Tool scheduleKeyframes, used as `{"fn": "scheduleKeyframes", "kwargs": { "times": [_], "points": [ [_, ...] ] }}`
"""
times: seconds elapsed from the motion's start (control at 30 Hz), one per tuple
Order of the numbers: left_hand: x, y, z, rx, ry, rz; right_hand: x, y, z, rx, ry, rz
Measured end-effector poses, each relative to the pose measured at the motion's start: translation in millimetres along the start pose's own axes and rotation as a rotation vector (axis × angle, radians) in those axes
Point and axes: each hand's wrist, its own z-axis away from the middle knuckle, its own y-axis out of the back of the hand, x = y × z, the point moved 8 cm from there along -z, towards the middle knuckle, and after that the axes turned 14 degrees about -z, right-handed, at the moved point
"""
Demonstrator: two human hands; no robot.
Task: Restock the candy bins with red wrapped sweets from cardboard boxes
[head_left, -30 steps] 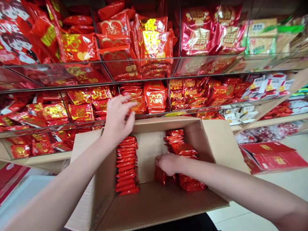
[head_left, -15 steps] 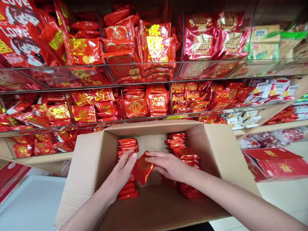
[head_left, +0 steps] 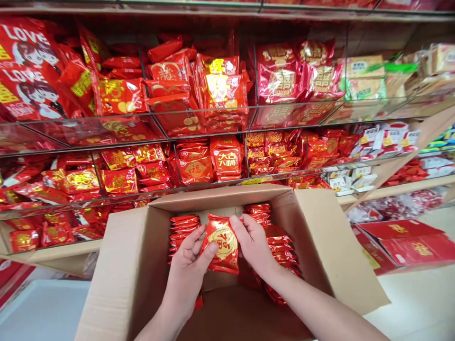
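Note:
A red snack packet (head_left: 224,240) with a gold disc and a red character is held up over the open cardboard box (head_left: 227,194). My left hand (head_left: 190,263) pinches its left side, thumb on the front. On its upper right edge, my right hand (head_left: 254,244) grips it with the thumb in front and the fingers behind. Inside the box, one stack of red packets (head_left: 183,227) stands along the left wall, partly behind my left hand. Another stack of packets (head_left: 282,246) lies at the right, partly covered by my right hand and forearm.
Divided shelves hold red and gold snack packs (head_left: 227,154) behind the box. A clear shelf lip (head_left: 199,121) runs above it. The box's side flaps (head_left: 337,246) stick outward. A red carton (head_left: 401,244) stands at right, a pale tray (head_left: 42,308) at lower left.
The packet has been turned so its gold-disc front faces me. My right hand has shifted from lying over it to gripping its upper right edge. The view has tilted up slightly.

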Motion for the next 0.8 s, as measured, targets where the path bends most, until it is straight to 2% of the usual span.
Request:
{"fn": "scheduleKeyframes", "kwargs": {
  "times": [0.07,0.17,0.3,0.4,0.47,0.57,0.67,0.8],
  "points": [
    [2.9,3.1,2.5,0.057,-0.026,0.037,-5.7,-6.3,4.5,-0.05,0.031,-0.085],
    [12.1,9.7,4.3,0.148,-0.098,0.076,-8.1,-26.4,14.0,-0.279,-0.058,-0.18],
    [23.4,12.9,-0.5,0.127,-0.165,0.01,-8.8,-32.6,18.5,-0.465,-0.219,-0.029],
    [29.8,19.3,-6.3,0.143,-0.21,-0.061,-19.7,-31.7,13.7,-0.531,-0.2,0.057],
    [32.0,22.5,-10.9,0.157,-0.207,-0.068,-27.9,-29.0,6.1,-0.464,-0.18,-0.016],
    [44.3,21.8,-19.7,0.156,-0.241,-0.102,-36.7,-22.1,-11.9,-0.262,-0.168,-0.192],
    [73.9,17.8,-35.8,0.152,-0.352,-0.233,-51.2,-23.1,-39.7,-0.154,-0.094,-0.284],
    [120.5,20.1,-76.8,0.188,-0.45,-0.36,-77.8,-31.1,-90.6,-0.06,0.089,-0.269]
  ]
}}
